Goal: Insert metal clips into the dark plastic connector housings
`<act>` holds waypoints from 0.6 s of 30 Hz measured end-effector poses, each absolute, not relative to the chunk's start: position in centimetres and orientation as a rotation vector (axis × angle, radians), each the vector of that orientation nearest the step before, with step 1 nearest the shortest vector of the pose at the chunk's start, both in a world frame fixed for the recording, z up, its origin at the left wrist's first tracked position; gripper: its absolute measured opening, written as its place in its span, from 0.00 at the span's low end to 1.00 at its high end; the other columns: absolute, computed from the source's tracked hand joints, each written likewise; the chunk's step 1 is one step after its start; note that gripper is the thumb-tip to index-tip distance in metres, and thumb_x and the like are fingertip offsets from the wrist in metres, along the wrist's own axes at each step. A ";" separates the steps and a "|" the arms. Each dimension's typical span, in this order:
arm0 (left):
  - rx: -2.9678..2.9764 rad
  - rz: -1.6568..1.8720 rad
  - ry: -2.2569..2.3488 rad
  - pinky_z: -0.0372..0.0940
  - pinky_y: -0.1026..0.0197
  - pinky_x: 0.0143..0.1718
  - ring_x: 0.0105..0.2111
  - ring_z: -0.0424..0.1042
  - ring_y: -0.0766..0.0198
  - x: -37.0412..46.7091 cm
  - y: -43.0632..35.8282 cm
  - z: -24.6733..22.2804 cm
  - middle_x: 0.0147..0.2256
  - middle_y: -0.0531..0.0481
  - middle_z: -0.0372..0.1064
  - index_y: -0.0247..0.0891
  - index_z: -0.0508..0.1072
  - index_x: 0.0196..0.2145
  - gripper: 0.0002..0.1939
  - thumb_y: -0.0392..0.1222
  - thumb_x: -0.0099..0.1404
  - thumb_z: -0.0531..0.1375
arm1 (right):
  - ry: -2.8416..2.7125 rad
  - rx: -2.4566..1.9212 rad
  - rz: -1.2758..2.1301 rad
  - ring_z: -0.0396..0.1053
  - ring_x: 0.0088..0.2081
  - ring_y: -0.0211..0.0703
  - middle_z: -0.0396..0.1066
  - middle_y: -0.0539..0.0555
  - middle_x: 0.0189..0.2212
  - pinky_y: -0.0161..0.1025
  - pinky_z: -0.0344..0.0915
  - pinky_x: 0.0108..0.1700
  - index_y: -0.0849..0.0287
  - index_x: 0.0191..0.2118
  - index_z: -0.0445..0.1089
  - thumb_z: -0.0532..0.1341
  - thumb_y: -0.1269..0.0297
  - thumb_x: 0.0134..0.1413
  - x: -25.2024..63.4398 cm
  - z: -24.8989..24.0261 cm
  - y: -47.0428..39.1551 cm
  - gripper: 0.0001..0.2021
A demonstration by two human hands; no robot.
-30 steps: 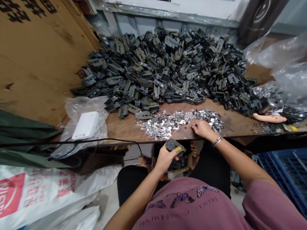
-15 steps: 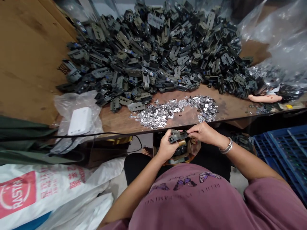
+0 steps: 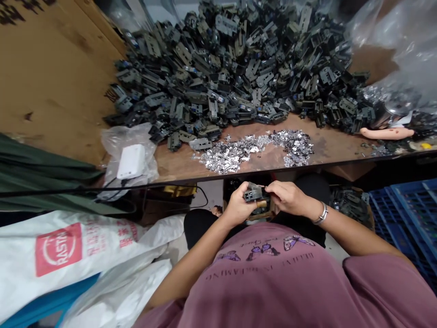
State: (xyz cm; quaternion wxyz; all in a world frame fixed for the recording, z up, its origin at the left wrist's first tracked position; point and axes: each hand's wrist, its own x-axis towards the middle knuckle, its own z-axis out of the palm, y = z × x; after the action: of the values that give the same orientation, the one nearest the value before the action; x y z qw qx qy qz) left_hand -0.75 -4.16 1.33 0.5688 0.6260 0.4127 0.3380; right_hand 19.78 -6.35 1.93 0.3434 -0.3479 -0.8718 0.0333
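My left hand (image 3: pixel 238 207) is closed around a dark grey-green plastic part (image 3: pixel 253 194), held above my lap just off the table's front edge. At the right end of that part, my right hand (image 3: pixel 287 197) is closed with fingertips pinched together; whatever they hold is too small to make out. A heap of similar dark parts (image 3: pixel 205 86) covers the back of the brown table (image 3: pixel 177 166). Small shiny metal pieces (image 3: pixel 225 157) lie in a curved pile near the front edge, beyond my hands.
At the left, a white box (image 3: pixel 131 161) sits on a plastic bag with a black cable (image 3: pixel 85 191). White sacks (image 3: pixel 20 246) lie lower left. Blue crates (image 3: pixel 396 214) stand at right, near a box of dark parts (image 3: pixel 351 205). A flesh-coloured object (image 3: pixel 387 133) lies on the table.
The view has shifted, so the table contents appear farther right. The held part is tilted differently, and my right hand has turned slightly with its fingers more curled.
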 end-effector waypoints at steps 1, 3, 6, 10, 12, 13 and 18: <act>1.476 0.791 0.965 0.67 0.59 0.42 0.36 0.72 0.62 -0.8 -4.3 1.3 0.38 0.47 0.75 0.37 0.71 0.38 0.20 0.44 0.49 0.71 | -2.254 -0.904 0.080 0.71 0.30 0.41 0.72 0.56 0.31 0.37 0.70 0.31 0.61 0.44 0.65 0.52 0.78 0.57 19.7 1.8 -6.5 0.11; 1.482 0.791 0.963 0.68 0.59 0.42 0.37 0.73 0.62 -0.9 -4.5 1.3 0.39 0.46 0.75 0.37 0.71 0.38 0.20 0.44 0.49 0.71 | -2.246 -0.910 0.085 0.72 0.31 0.41 0.73 0.56 0.31 0.37 0.71 0.32 0.61 0.43 0.66 0.53 0.78 0.58 19.6 1.4 -6.8 0.11; 1.484 0.787 0.986 0.68 0.58 0.43 0.37 0.74 0.61 -1.0 -5.0 1.2 0.40 0.46 0.76 0.37 0.72 0.37 0.20 0.45 0.49 0.72 | -2.196 -0.918 0.198 0.73 0.29 0.40 0.75 0.54 0.29 0.35 0.71 0.31 0.60 0.41 0.69 0.53 0.76 0.60 19.4 0.8 -7.3 0.10; 1.400 0.798 1.046 0.69 0.60 0.39 0.33 0.74 0.63 -1.2 -5.6 1.3 0.35 0.49 0.76 0.36 0.71 0.36 0.22 0.44 0.46 0.73 | -1.839 -1.090 0.598 0.76 0.28 0.38 0.78 0.52 0.31 0.33 0.73 0.30 0.58 0.39 0.74 0.58 0.70 0.63 19.7 0.2 -8.1 0.07; 1.369 0.818 1.087 0.69 0.61 0.37 0.31 0.73 0.65 -1.3 -5.7 1.4 0.34 0.50 0.76 0.36 0.70 0.36 0.21 0.43 0.47 0.72 | -1.656 -1.193 0.671 0.77 0.28 0.38 0.79 0.52 0.33 0.34 0.74 0.31 0.57 0.41 0.74 0.59 0.68 0.62 20.0 0.3 -8.6 0.06; 1.365 0.823 1.108 0.68 0.62 0.36 0.30 0.72 0.66 -1.3 -5.7 1.5 0.33 0.51 0.76 0.36 0.70 0.35 0.20 0.42 0.47 0.72 | -1.621 -1.218 0.641 0.78 0.29 0.39 0.80 0.53 0.34 0.35 0.75 0.32 0.57 0.41 0.75 0.60 0.68 0.61 20.1 0.3 -8.8 0.06; 1.421 0.810 1.128 0.67 0.63 0.33 0.28 0.69 0.67 -1.3 -5.8 1.6 0.29 0.54 0.73 0.37 0.68 0.33 0.20 0.42 0.46 0.72 | -1.884 -1.057 0.272 0.78 0.39 0.44 0.79 0.56 0.40 0.40 0.76 0.41 0.58 0.45 0.72 0.61 0.71 0.60 19.7 0.5 -9.2 0.09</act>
State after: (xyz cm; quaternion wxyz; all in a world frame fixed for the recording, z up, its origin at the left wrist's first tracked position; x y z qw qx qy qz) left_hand -1.29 -5.75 1.65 0.5460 0.5991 0.4757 0.3415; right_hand 19.70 -9.20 0.54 0.4637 -0.4303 -0.7665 0.1107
